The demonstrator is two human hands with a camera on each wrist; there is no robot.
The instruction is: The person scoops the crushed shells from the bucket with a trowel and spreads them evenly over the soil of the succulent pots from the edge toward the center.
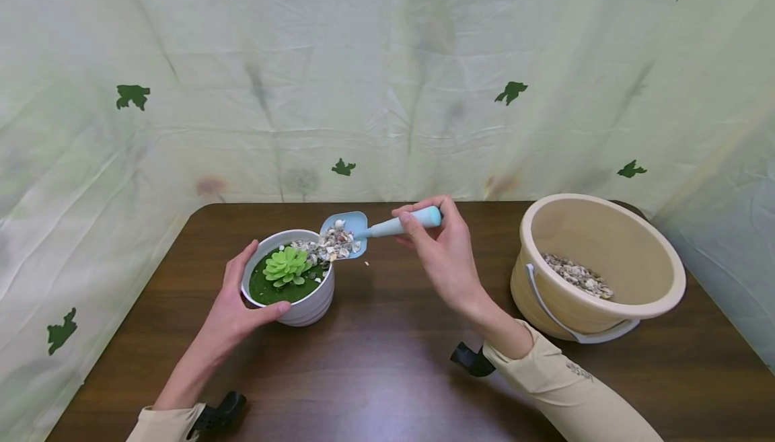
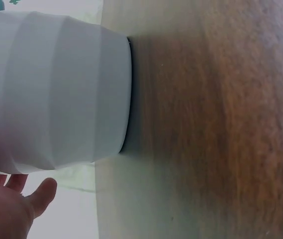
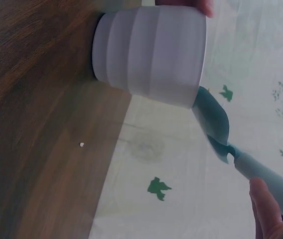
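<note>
The left hand (image 1: 233, 311) curls round the ribbed white pot (image 1: 305, 307), which stands on the dark wood-grain table (image 1: 387, 361) toward its left edge and holds a green rosette succulent (image 1: 286, 266). The right hand (image 1: 445, 253) pinches the smooth blue trowel (image 1: 363, 228), its rounded blade tilted over the pot's rim and heaped with pale shell chips (image 1: 331, 243). A round beige bucket (image 1: 605, 264) sits near the right edge.

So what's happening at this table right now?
A person is working on a small white pot with a green succulent in it. Their left hand holds the pot's side, while the right hand grips a light blue trowel, tipping small pale pebbles over the rim. Off to the right stands a beige bucket with more pebbles inside.
</note>
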